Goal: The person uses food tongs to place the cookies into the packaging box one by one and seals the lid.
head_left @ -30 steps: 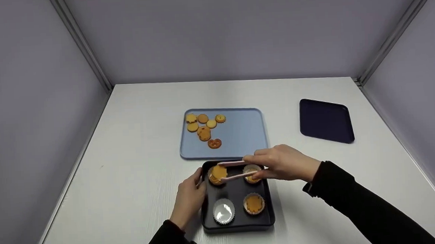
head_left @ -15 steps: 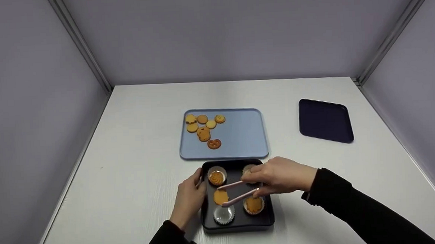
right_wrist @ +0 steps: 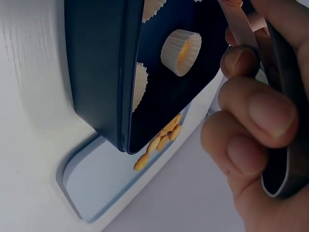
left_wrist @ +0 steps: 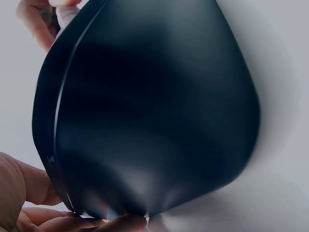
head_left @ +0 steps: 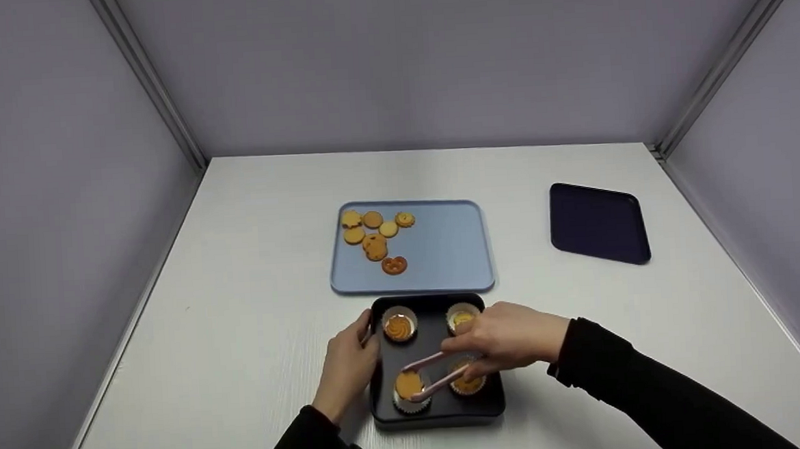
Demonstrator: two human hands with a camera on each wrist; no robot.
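My right hand [head_left: 509,338] holds a pair of tongs [head_left: 439,384], pink at the tips. Between the tips is a round golden cookie [head_left: 408,384], low over the front-left paper cup [head_left: 411,407], whose inside it mostly covers; whether it touches the cup I cannot tell. The cup stands in a deep black baking pan [head_left: 434,414]. At the pan's left side, my left hand [head_left: 345,361] grips the wall with thumb and fingers. A swirl cookie [head_left: 398,328] lies in the back-left cup. The right-hand cups also hold cookies, partly hidden by my right hand and the tongs.
Just behind the pan lies a light blue tray [head_left: 449,242] with several cookies on its left half, among them a pretzel-shaped one [head_left: 394,265]. A dark navy tray [head_left: 598,222] lies at the back right of the white table [head_left: 238,274].
The tongs have carried the cookie from above the back-left cup forward to the front-left cup, uncovering the swirl cookie. My left hand has stayed on the pan.
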